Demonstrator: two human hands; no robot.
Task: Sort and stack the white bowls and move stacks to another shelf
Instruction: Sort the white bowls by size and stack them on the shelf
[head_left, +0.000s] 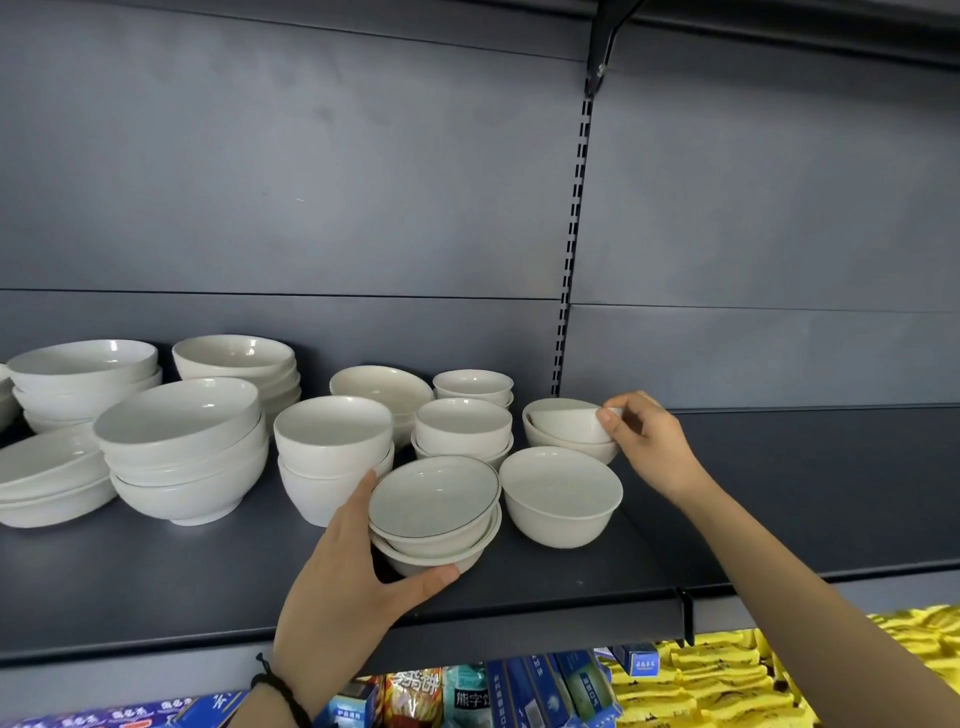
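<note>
We are midway, we judge: about nine stacks and one single bowl (561, 493) stand on the left shelf (208, 582), while the right shelf (810, 467) holds none. Our left hand (343, 577) cups the dark-rimmed stack (434, 512), fingers curled round its base; our right hand (644, 441) pinches the rim of the tilted bowl (569, 422) atop the far-right stack.

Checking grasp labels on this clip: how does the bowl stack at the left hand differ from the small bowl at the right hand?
The dark-rimmed stack sits level at the shelf's front, cupped by the left hand; the small bowl is tilted inside another bowl farther back, pinched at its rim by the right hand. The stack's top bowl is wider and has a dark rim line; the small bowl is plain. Both are white.
</note>
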